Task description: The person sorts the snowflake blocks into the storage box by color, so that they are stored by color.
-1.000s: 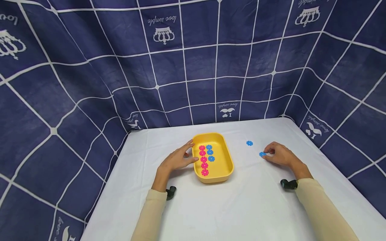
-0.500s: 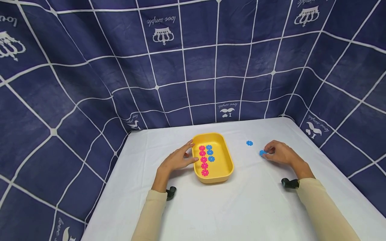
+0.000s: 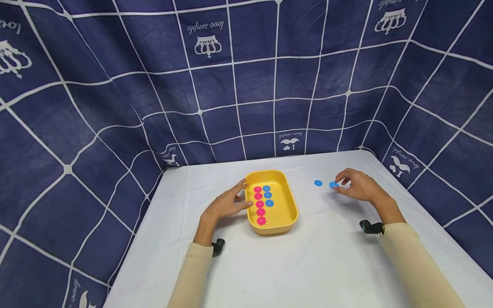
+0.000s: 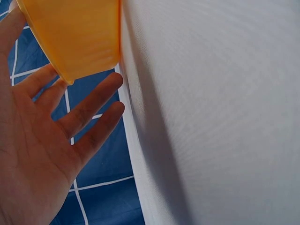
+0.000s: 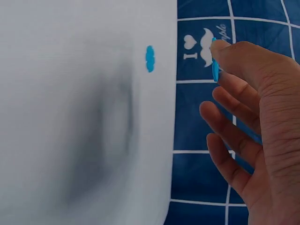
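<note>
My right hand [image 3: 359, 185] pinches a blue flower-shaped disc [image 3: 333, 185] between thumb and fingertips, raised above the table. In the right wrist view the pinched disc [image 5: 215, 60] appears edge-on, and the other fingers spread loosely. A second blue disc [image 3: 318, 183] lies flat on the table just left of it. My left hand [image 3: 226, 202] rests at the left side of a yellow tray [image 3: 286, 209], thumb and fingertips touching its rim. In the left wrist view those fingers [image 4: 89, 110] are extended and apart. Inside the tray, several pink discs [image 3: 260, 204] form a column beside three blue discs [image 3: 267, 195].
A white cloth [image 3: 308, 265] covers the table. Dark blue curtains [image 3: 254, 85] with white grid lines stand behind it and at both sides. Small black cameras [image 3: 371, 227] are strapped at the wrists.
The right hand has lifted the blue disc off the table and moved it away from me, near the other loose disc. The left hand and tray have stayed in place.
</note>
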The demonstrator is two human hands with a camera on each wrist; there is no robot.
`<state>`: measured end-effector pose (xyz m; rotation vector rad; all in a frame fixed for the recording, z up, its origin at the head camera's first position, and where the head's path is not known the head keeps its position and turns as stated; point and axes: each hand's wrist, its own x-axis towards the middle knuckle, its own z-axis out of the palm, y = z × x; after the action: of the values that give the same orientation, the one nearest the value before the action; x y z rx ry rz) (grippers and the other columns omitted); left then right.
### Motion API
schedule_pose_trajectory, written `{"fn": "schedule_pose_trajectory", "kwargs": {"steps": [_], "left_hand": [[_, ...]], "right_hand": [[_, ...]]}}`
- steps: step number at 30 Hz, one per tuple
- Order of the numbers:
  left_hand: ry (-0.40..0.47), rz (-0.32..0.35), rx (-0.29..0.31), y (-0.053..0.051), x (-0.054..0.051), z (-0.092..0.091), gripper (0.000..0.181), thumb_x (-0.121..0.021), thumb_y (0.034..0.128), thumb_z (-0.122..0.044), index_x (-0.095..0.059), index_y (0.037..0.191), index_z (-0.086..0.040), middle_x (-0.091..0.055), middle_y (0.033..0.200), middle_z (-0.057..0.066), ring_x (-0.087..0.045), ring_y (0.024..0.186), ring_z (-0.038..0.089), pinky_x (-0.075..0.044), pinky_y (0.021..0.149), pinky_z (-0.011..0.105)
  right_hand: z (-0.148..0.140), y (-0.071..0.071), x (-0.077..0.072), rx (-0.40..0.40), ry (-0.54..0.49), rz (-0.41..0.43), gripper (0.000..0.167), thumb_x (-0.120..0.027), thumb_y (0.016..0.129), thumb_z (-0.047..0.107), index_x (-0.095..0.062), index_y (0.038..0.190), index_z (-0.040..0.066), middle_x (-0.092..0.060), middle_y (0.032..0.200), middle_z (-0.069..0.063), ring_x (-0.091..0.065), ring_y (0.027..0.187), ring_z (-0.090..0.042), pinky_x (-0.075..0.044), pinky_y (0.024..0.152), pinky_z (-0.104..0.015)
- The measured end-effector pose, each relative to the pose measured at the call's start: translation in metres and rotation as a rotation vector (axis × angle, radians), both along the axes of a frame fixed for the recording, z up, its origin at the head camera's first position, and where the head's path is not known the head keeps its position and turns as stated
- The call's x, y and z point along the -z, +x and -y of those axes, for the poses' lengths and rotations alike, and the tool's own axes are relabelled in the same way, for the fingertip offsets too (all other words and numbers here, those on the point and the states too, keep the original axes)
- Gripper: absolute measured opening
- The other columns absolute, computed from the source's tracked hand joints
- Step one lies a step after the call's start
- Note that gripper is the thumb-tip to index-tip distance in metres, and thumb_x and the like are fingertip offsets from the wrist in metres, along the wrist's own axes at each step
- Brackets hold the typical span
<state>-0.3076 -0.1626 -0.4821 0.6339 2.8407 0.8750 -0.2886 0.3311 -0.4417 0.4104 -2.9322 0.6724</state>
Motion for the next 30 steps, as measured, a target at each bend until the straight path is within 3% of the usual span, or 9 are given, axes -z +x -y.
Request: {"fn": "schedule_pose_trajectory", "kwargs": {"steps": [10,30], "left_hand": [[-0.001,-0.002,-0.002,0.001,-0.001,0.000,0.090,-0.068,0.0922,-0.073,-0.043,0.167,-0.030,-0.028,0.174,-0.023,-0.067,0.122,0.016,-0.053,0.107,0.051],[0.023,0.002,0.012,0.000,0.002,0.002,0.090,-0.068,0.0928,-0.072,-0.043,0.167,-0.028,-0.029,0.175,-0.020,-0.068,0.122,0.017,-0.052,0.107,0.053]], "right_hand": [[0.006,0.000,-0.016,-0.019,0.016,-0.037,0.035,-0.087,0.092,0.027,-0.076,0.118,0.007,-0.074,0.118,-0.012,-0.072,0.103,-0.033,-0.060,0.081,-0.049],[0.033,0.002,-0.007,-0.064,-0.014,-0.029,0.035,-0.088,0.090,0.027,-0.076,0.117,0.008,-0.075,0.116,-0.010,-0.073,0.103,-0.031,-0.061,0.081,-0.048]]}}
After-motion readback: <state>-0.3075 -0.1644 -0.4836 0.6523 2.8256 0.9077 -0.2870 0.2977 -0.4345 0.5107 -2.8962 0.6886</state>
